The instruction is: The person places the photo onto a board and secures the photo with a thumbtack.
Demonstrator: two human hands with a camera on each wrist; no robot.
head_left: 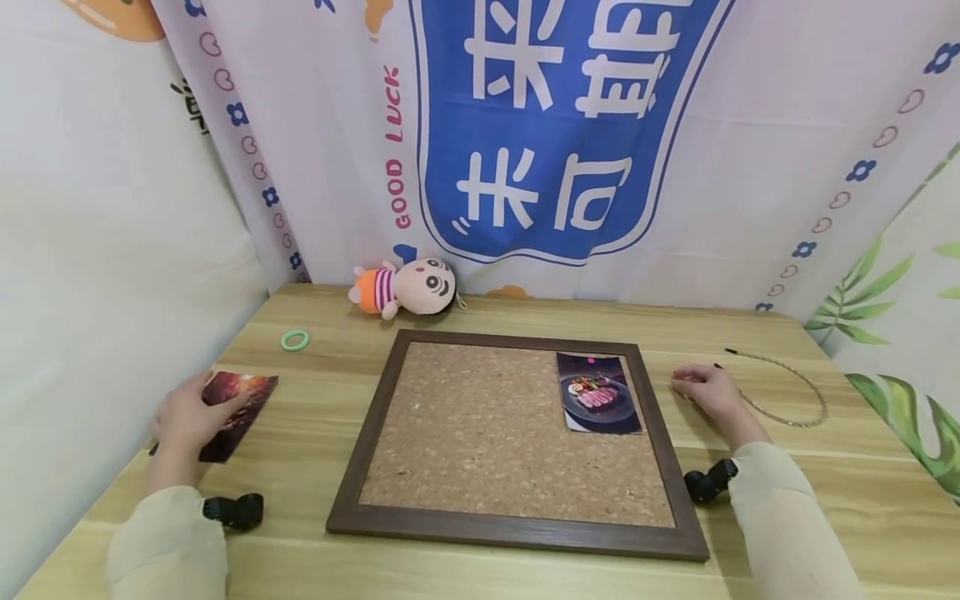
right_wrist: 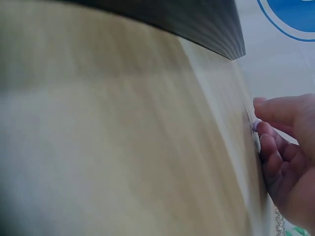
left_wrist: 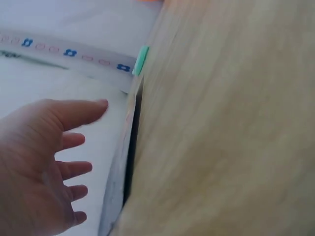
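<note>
At the left, a photo print (head_left: 238, 410) in dark reds lies on the table under my left hand (head_left: 187, 417). The left wrist view shows this hand (left_wrist: 44, 162) with fingers spread and thumb apart from them; the photo's edge (left_wrist: 129, 142) is beside it, raised slightly off the wood. My right hand (head_left: 712, 392) is low over the table, right of a brown-framed corkboard (head_left: 480, 433). In the right wrist view its fingers (right_wrist: 269, 145) are curled, and thumb and forefinger close on a small purple push pin (right_wrist: 256, 126). A food photo (head_left: 597, 400) hangs on the board, a pink pin (head_left: 591, 361) at its top.
Behind the board lies a plush doll (head_left: 408, 287). A green ring (head_left: 295, 340) is at the back left. A thin chain (head_left: 802, 375) curves on the table (head_left: 300, 533) beyond my right hand. Printed curtains (head_left: 322, 150) stand along the table's back and sides.
</note>
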